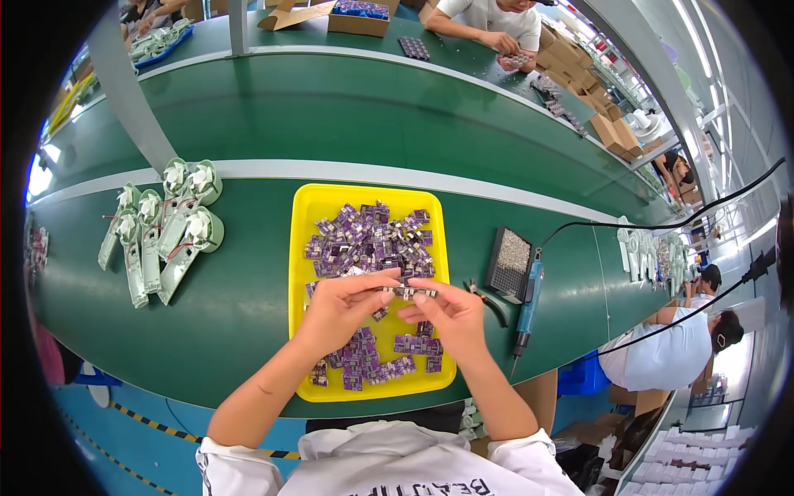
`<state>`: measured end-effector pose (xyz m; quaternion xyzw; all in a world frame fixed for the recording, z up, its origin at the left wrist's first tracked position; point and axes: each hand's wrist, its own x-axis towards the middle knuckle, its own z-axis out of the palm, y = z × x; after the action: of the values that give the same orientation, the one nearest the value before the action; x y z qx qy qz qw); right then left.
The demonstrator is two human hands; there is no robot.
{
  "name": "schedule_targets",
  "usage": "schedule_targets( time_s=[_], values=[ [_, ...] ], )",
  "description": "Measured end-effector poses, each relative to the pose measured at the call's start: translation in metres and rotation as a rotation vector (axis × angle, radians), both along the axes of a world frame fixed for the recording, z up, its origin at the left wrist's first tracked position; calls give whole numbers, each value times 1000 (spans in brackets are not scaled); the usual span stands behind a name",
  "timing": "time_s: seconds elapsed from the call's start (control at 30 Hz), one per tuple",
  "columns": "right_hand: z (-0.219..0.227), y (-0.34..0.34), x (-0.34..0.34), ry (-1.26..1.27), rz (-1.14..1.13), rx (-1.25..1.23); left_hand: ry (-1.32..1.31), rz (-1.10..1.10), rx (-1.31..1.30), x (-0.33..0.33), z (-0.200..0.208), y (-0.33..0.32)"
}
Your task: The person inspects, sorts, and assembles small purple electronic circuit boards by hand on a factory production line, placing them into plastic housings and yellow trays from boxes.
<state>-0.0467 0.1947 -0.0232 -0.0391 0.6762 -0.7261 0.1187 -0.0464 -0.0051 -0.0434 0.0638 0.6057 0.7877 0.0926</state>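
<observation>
Between the fingertips of both hands is a small strip of joined circuit boards (407, 291), seen nearly edge-on. My left hand (346, 304) pinches its left end and my right hand (451, 316) its right end. They hold it over a yellow tray (299, 248). A heap of small purple circuit boards (372, 236) fills the tray's far part. Closer to me, under and between my wrists, lie more purple boards (356, 357), some still joined in strips.
Right of the tray are pliers (490, 304), a black box of small screws (510, 263) and a blue electric screwdriver (529, 306) with a cord. Pale green fan housings (165, 223) lie at left. Across the green table (248, 331), a person (500, 29) handles parts; another sits at right.
</observation>
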Motion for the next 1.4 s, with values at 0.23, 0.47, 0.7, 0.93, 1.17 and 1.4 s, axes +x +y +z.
schedule_targets(
  time_s=[0.23,0.47,0.7,0.93,1.17,1.4],
  values=[
    [-2,-25,17,447,-180,359,115,74,-35,-2,-2,-3],
    [-14,-24,13,643,-281,500,52,50,-80,6,6,3],
    [17,-11,-4,-6,-94,138,22,66,142,0,-4,2],
    [19,-6,-5,726,-32,837,34,-3,87,-1,-6,0],
    [4,-12,-3,436,-13,601,-22,-10,-17,-1,-11,1],
    [-5,-37,-1,350,-171,573,-54,101,-50,-2,-8,2]
  ],
)
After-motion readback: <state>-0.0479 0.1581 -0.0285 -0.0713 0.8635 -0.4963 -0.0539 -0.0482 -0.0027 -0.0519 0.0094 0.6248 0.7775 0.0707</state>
